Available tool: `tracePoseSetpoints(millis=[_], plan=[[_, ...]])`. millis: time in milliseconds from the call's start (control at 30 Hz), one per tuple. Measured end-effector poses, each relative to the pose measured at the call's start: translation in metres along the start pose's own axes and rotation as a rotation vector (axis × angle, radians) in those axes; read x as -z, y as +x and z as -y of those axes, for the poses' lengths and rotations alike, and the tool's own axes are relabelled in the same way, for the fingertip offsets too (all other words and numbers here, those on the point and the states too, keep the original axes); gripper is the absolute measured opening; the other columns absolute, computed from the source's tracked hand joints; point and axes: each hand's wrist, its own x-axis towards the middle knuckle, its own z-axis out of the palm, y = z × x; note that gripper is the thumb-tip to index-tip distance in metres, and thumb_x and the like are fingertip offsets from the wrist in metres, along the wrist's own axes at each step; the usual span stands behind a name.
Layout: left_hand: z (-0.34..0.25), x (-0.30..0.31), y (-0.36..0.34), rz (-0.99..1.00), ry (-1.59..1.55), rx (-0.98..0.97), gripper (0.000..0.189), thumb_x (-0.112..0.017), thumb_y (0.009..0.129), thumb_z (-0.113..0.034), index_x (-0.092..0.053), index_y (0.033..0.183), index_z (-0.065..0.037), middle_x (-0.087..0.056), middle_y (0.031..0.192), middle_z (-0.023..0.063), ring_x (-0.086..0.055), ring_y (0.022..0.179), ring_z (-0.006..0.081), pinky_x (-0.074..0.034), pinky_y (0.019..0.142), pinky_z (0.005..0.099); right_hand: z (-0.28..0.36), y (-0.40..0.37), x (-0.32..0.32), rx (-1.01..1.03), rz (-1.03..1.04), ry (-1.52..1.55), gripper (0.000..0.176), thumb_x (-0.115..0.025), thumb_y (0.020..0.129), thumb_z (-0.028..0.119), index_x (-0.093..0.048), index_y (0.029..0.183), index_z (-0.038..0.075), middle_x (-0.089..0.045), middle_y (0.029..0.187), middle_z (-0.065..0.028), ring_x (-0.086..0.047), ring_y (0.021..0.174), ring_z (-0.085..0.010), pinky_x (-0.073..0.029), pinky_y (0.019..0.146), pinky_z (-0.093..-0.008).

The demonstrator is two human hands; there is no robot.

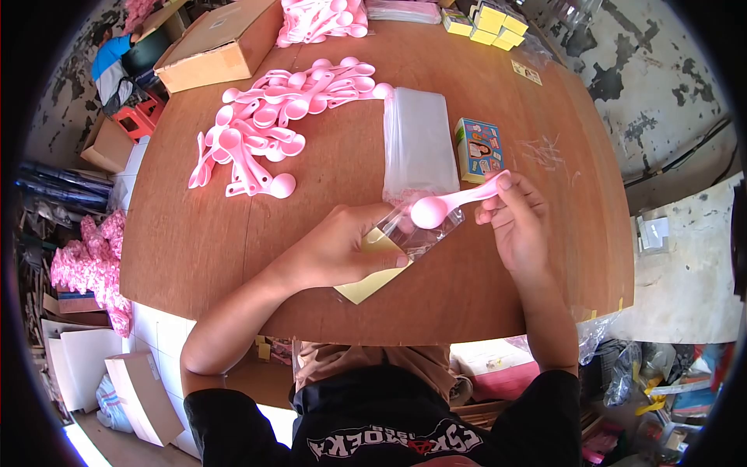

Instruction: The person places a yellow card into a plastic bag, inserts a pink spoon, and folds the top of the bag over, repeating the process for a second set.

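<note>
My left hand (346,247) is closed on a clear plastic bag (424,247) with a yellow card (363,289) in or behind it. Between thumb and fingers, my right hand (517,214) pinches the handle end of a pink spoon (429,212), whose round bowl lies over the bag's mouth. Just beyond is a stack of clear bags (420,140). A colourful small box (479,149) lies to the right of that stack. Many loose pink spoons (264,117) are heaped at the left and back left of the table.
The brown table (311,311) holds a cardboard box (222,47) at back left, bagged pink spoons (323,19) at the back and yellow boxes (490,22) at back right. Clear strips (545,148) lie on the right. A person (113,62) is beyond the table at far left.
</note>
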Motion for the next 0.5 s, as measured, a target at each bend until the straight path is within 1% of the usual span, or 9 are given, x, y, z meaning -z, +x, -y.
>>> tracePoseSetpoints(millis=[67,133,167,233,300,367,433,467,500], plan=[[0.002,-0.003,0.001,0.004,-0.001,0.007,0.038,-0.075,0.079,-0.011,-0.062,0.113,0.001,-0.070,0.099,0.0158,-0.068,0.090,0.0194,-0.051,0.081,0.0348,-0.001,-0.003,-0.003,-0.073,0.042,-0.063,0.022,-0.061,0.095,0.019,-0.066,0.100,-0.002,-0.066,0.079,-0.0062,-0.062,0.067,-0.0122,-0.051,0.061,-0.0263],[0.010,-0.008,0.003,-0.069,0.022,-0.196,0.039,-0.078,0.080,-0.009,-0.061,0.113,0.001,-0.068,0.098,0.0068,-0.061,0.088,0.0104,-0.050,0.080,0.0305,-0.004,-0.009,-0.009,-0.083,0.065,-0.132,0.022,-0.061,0.095,0.019,-0.066,0.101,-0.002,-0.067,0.080,-0.0062,-0.062,0.069,-0.0118,-0.051,0.061,-0.0262],[0.011,-0.008,0.002,-0.071,0.022,-0.195,0.039,-0.078,0.080,-0.009,-0.061,0.113,0.001,-0.068,0.098,0.0068,-0.061,0.088,0.0104,-0.050,0.080,0.0305,-0.005,-0.010,-0.011,-0.092,0.088,-0.201,0.022,-0.061,0.095,0.019,-0.067,0.101,-0.002,-0.067,0.082,-0.0063,-0.062,0.071,-0.0113,-0.051,0.062,-0.0260],[0.004,-0.007,-0.001,0.018,0.053,-0.087,0.043,-0.079,0.078,-0.009,-0.060,0.116,0.002,-0.068,0.101,0.0103,-0.062,0.092,0.0131,-0.050,0.083,0.0316,-0.007,-0.012,-0.014,-0.082,0.089,-0.227,0.022,-0.061,0.095,0.019,-0.067,0.101,-0.002,-0.067,0.082,-0.0064,-0.062,0.072,-0.0111,-0.051,0.063,-0.0260],[-0.002,-0.006,-0.002,0.018,0.076,-0.082,0.045,-0.079,0.078,-0.009,-0.059,0.117,0.002,-0.068,0.101,0.0118,-0.063,0.093,0.0143,-0.050,0.084,0.0321,-0.007,-0.013,-0.014,-0.071,0.089,-0.252,0.022,-0.061,0.095,0.019,-0.067,0.100,-0.002,-0.067,0.082,-0.0064,-0.062,0.072,-0.0109,-0.051,0.063,-0.0260],[-0.003,-0.007,-0.003,0.018,0.100,-0.079,0.047,-0.079,0.078,-0.010,-0.059,0.118,0.002,-0.068,0.101,0.0134,-0.065,0.095,0.0155,-0.050,0.085,0.0327,-0.008,-0.013,-0.011,-0.115,0.097,-0.116,0.023,-0.061,0.096,0.020,-0.067,0.100,-0.002,-0.067,0.082,-0.0065,-0.062,0.073,-0.0110,-0.051,0.064,-0.0263],[-0.003,-0.007,-0.003,0.082,-0.069,-0.002,0.053,-0.080,0.078,-0.012,-0.056,0.122,0.003,-0.068,0.103,0.0153,-0.066,0.099,0.0182,-0.050,0.086,0.0332,-0.010,-0.012,-0.011,-0.114,0.092,-0.073,0.023,-0.061,0.096,0.020,-0.067,0.099,-0.002,-0.067,0.082,-0.0064,-0.062,0.073,-0.0111,-0.051,0.064,-0.0265],[-0.004,-0.006,-0.003,0.080,-0.069,-0.001,0.053,-0.080,0.078,-0.012,-0.056,0.122,0.003,-0.068,0.103,0.0153,-0.066,0.099,0.0182,-0.050,0.086,0.0332,-0.011,-0.012,-0.011,-0.112,0.085,-0.031,0.023,-0.061,0.096,0.020,-0.067,0.099,-0.002,-0.067,0.083,-0.0064,-0.062,0.073,-0.0112,-0.050,0.064,-0.0267],[-0.005,-0.006,-0.003,0.087,-0.013,-0.016,0.057,-0.080,0.078,-0.013,-0.054,0.126,0.002,-0.068,0.104,0.0158,-0.067,0.098,0.0191,-0.051,0.086,0.0332,-0.010,-0.013,-0.013,-0.114,0.087,-0.031,0.023,-0.061,0.096,0.020,-0.067,0.099,-0.002,-0.067,0.083,-0.0064,-0.062,0.073,-0.0112,-0.050,0.064,-0.0267]])
